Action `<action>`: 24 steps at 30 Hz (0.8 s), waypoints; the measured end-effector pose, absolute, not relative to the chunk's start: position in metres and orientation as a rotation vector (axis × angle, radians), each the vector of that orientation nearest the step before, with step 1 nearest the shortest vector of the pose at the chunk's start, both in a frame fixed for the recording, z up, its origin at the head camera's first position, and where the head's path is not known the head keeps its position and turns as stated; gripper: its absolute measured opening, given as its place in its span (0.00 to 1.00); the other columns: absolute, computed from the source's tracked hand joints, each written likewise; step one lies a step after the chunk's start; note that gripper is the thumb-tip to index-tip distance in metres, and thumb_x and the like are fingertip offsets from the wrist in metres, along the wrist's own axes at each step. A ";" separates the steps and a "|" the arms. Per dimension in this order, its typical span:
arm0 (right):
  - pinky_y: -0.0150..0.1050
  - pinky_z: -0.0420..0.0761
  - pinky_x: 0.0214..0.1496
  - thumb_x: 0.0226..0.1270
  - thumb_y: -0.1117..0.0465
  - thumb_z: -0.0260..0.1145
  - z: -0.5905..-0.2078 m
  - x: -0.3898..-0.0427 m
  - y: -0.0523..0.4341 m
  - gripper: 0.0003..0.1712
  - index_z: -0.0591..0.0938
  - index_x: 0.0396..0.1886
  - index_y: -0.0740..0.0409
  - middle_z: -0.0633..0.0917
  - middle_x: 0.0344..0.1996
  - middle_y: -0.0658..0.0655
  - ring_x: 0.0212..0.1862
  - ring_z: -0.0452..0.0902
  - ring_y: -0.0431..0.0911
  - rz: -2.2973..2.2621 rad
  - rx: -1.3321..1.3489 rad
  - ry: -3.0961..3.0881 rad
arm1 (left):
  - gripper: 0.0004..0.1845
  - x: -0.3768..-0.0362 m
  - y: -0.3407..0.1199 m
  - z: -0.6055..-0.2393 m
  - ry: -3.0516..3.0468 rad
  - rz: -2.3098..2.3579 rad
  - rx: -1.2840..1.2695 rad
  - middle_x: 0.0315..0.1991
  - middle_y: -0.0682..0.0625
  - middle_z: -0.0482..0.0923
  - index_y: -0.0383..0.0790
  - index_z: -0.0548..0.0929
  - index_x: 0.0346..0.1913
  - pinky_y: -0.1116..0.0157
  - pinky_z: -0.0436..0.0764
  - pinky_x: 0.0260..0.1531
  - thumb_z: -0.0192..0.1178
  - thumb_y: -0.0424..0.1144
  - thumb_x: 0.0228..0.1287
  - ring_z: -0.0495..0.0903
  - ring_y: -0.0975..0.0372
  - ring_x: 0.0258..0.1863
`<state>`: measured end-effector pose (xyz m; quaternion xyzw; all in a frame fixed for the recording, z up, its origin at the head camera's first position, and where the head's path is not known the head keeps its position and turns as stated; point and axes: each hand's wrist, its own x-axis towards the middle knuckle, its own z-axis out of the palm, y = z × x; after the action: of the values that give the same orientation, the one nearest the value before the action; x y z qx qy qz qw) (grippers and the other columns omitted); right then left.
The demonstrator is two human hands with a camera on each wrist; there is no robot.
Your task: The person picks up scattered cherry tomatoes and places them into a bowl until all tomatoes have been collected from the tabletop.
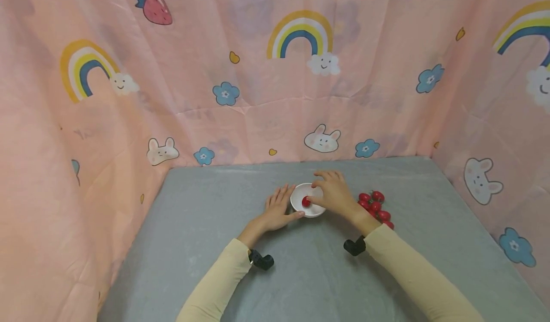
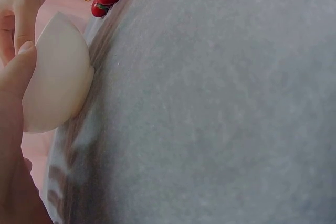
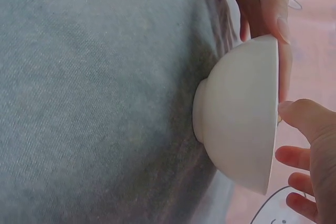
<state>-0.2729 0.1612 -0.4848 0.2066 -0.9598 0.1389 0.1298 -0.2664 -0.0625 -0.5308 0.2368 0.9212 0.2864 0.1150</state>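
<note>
While the straight-fingered left hand [image 1: 278, 212] touches the white bowl [image 1: 315, 211], one tomato [image 1: 305, 202] lies inside, beside the loosely spread right hand [image 1: 335, 194] (contact unclear), whose wrist [image 1: 360, 217] partly hides more tomatoes [image 1: 375, 206].

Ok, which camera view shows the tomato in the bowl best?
The head view: looking down into the white bowl, it shows the red tomato near the right hand. Both wrist views see the bowl side-on, its wall hiding the inside, so neither shows that tomato.

The grey tabletop [image 1: 193, 212] carries 1 white bowl [image 1: 316, 211] — upright — and clustered red tomatoes [image 1: 375, 207].
</note>
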 end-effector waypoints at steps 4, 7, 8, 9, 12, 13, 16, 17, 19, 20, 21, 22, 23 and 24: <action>0.65 0.60 0.71 0.56 0.42 0.74 -0.485 -0.275 0.164 0.24 0.89 0.42 0.57 0.80 0.62 0.63 0.65 0.72 0.62 0.402 0.605 -2.787 | 0.51 -0.267 -0.062 -0.531 2.704 0.835 0.687 0.82 0.46 0.35 0.54 0.39 0.81 0.38 0.40 0.75 0.50 0.70 0.66 0.35 0.45 0.81; 0.66 0.60 0.71 0.56 0.42 0.74 -0.484 -0.275 0.168 0.24 0.89 0.42 0.56 0.80 0.62 0.63 0.65 0.72 0.62 0.401 0.609 -2.786 | 0.50 -0.266 -0.062 -0.531 2.705 0.835 0.686 0.82 0.45 0.36 0.54 0.40 0.81 0.38 0.40 0.75 0.51 0.70 0.66 0.35 0.45 0.81; 0.66 0.60 0.71 0.56 0.42 0.74 -0.483 -0.275 0.169 0.24 0.89 0.42 0.56 0.80 0.62 0.63 0.65 0.72 0.62 0.399 0.610 -2.784 | 0.50 -0.266 -0.062 -0.530 2.706 0.831 0.687 0.82 0.46 0.36 0.54 0.39 0.81 0.38 0.40 0.75 0.51 0.70 0.66 0.35 0.45 0.81; 0.67 0.60 0.71 0.55 0.42 0.75 -0.482 -0.275 0.171 0.24 0.89 0.42 0.56 0.80 0.62 0.63 0.65 0.72 0.62 0.400 0.610 -2.780 | 0.50 -0.266 -0.062 -0.530 2.706 0.827 0.687 0.82 0.46 0.35 0.55 0.39 0.81 0.38 0.40 0.75 0.51 0.70 0.66 0.35 0.45 0.81; 0.67 0.60 0.71 0.55 0.43 0.75 -0.480 -0.274 0.177 0.23 0.89 0.41 0.56 0.80 0.62 0.63 0.64 0.72 0.62 0.413 0.606 -2.777 | 0.50 -0.266 -0.062 -0.530 2.710 0.819 0.690 0.82 0.45 0.35 0.54 0.39 0.81 0.38 0.40 0.75 0.50 0.70 0.66 0.35 0.45 0.81; 0.67 0.59 0.71 0.55 0.44 0.76 -0.479 -0.274 0.180 0.23 0.89 0.41 0.56 0.80 0.62 0.63 0.65 0.72 0.62 0.422 0.604 -2.779 | 0.50 -0.265 -0.062 -0.530 2.708 0.821 0.688 0.82 0.45 0.36 0.54 0.39 0.81 0.38 0.40 0.75 0.50 0.70 0.66 0.35 0.45 0.81; 0.67 0.58 0.71 0.55 0.45 0.76 -0.477 -0.272 0.189 0.23 0.89 0.42 0.56 0.79 0.62 0.64 0.65 0.71 0.62 0.443 0.587 -2.790 | 0.50 -0.265 -0.061 -0.528 2.705 0.837 0.678 0.82 0.46 0.36 0.55 0.40 0.81 0.39 0.40 0.75 0.51 0.69 0.66 0.35 0.45 0.81; 0.67 0.58 0.71 0.55 0.45 0.75 -0.477 -0.272 0.192 0.23 0.89 0.43 0.56 0.79 0.62 0.64 0.65 0.71 0.62 0.446 0.582 -2.793 | 0.50 -0.264 -0.061 -0.528 2.704 0.843 0.675 0.82 0.46 0.36 0.55 0.40 0.81 0.39 0.40 0.75 0.51 0.69 0.66 0.36 0.45 0.81; 0.68 0.58 0.71 0.55 0.46 0.76 -0.475 -0.271 0.197 0.23 0.88 0.44 0.56 0.79 0.62 0.64 0.66 0.70 0.62 0.456 0.573 -2.794 | 0.49 -0.264 -0.061 -0.528 2.702 0.850 0.663 0.82 0.47 0.36 0.55 0.40 0.81 0.39 0.39 0.76 0.52 0.68 0.66 0.35 0.46 0.81; 0.68 0.58 0.71 0.55 0.46 0.76 -0.475 -0.270 0.200 0.23 0.88 0.44 0.56 0.79 0.62 0.64 0.66 0.70 0.62 0.453 0.570 -2.790 | 0.49 -0.264 -0.061 -0.528 2.705 0.849 0.664 0.82 0.47 0.36 0.55 0.40 0.81 0.39 0.40 0.76 0.52 0.68 0.67 0.35 0.46 0.81; 0.68 0.58 0.71 0.55 0.46 0.76 -0.475 -0.270 0.203 0.23 0.88 0.44 0.56 0.79 0.63 0.64 0.66 0.70 0.61 0.457 0.566 -2.788 | 0.49 -0.264 -0.061 -0.529 2.707 0.850 0.666 0.82 0.47 0.37 0.55 0.40 0.81 0.39 0.40 0.75 0.52 0.67 0.67 0.36 0.46 0.81; 0.68 0.58 0.71 0.55 0.46 0.76 -0.476 -0.270 0.206 0.23 0.88 0.44 0.56 0.79 0.62 0.64 0.66 0.70 0.61 0.457 0.564 -2.784 | 0.49 -0.264 -0.061 -0.529 2.708 0.852 0.668 0.82 0.47 0.37 0.54 0.40 0.81 0.39 0.40 0.75 0.52 0.67 0.67 0.36 0.46 0.81; 0.68 0.58 0.71 0.55 0.47 0.76 -0.476 -0.269 0.209 0.22 0.88 0.44 0.56 0.79 0.62 0.64 0.66 0.70 0.61 0.458 0.565 -2.777 | 0.49 -0.264 -0.061 -0.529 2.709 0.853 0.670 0.82 0.47 0.37 0.54 0.40 0.81 0.39 0.40 0.75 0.52 0.67 0.67 0.36 0.46 0.81; 0.68 0.58 0.71 0.55 0.47 0.76 -0.477 -0.269 0.213 0.22 0.88 0.44 0.56 0.79 0.62 0.65 0.66 0.70 0.61 0.455 0.563 -2.773 | 0.49 -0.264 -0.061 -0.529 2.711 0.853 0.673 0.82 0.46 0.37 0.54 0.40 0.81 0.39 0.40 0.75 0.52 0.67 0.67 0.36 0.45 0.81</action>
<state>-0.2692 0.2128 -0.4772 0.1945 -0.9584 0.1574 0.1377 -0.2644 -0.0610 -0.5294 0.2289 0.9225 0.2904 0.1105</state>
